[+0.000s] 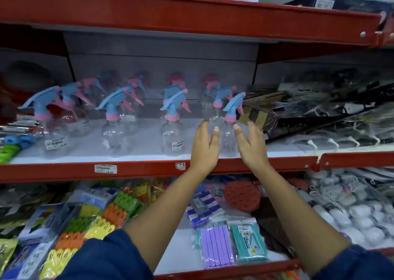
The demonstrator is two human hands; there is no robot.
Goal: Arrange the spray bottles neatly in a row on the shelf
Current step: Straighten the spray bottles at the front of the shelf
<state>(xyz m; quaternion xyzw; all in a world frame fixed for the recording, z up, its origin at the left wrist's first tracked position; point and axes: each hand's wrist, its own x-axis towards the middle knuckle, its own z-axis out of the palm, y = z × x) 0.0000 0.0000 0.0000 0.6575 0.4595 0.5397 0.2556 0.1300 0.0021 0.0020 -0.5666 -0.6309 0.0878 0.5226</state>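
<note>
Several clear spray bottles with blue and pink trigger heads stand on the white middle shelf [149,158], in columns running front to back. The front right bottle [227,137] stands upright between my two hands. My left hand [205,147] is at its left side and my right hand [250,145] at its right side, fingers spread and pointing up, thumbs near the bottle's shoulder. Whether the palms touch the bottle I cannot tell. Other front bottles stand at the left [54,139], left of centre [114,137] and centre [172,137].
Packaged black hangers and cards [319,113] crowd the shelf right of the bottles. Pens and a green item [8,152] lie at the far left. A red shelf edge [64,171] runs below; coloured clips and packets [102,215] fill the lower shelf.
</note>
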